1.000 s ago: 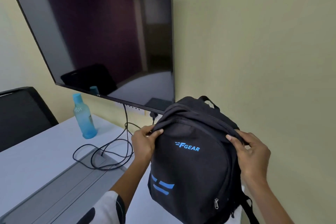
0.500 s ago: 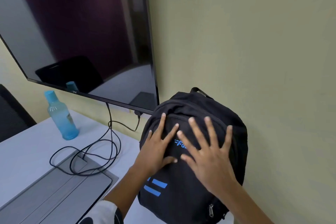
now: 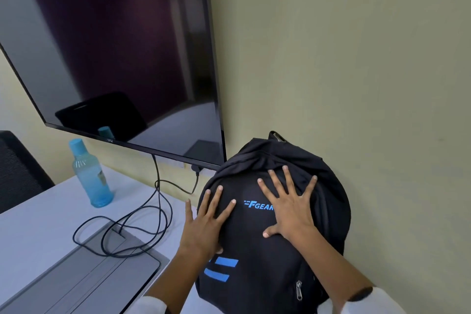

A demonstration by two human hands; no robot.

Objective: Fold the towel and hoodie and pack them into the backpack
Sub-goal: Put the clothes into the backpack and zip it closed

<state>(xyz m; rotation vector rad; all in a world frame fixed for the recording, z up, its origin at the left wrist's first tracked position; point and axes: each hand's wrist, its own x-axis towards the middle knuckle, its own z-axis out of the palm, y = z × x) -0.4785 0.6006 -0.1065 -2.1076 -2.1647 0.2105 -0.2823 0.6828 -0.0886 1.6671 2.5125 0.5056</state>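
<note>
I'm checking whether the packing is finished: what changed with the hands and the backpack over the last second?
Both hands let go of the backpack's top edge, where the fingers were curled a second ago. Now the left hand and right hand lie flat with spread fingers on its front panel, seemingly pressing it. The backpack still stands upright on the table by the wall; the blue bottle and cables are unmoved.

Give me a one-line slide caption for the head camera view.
Both hands, left and right, press flat on a black backpack standing against the wall beside a blue bottle.
</note>
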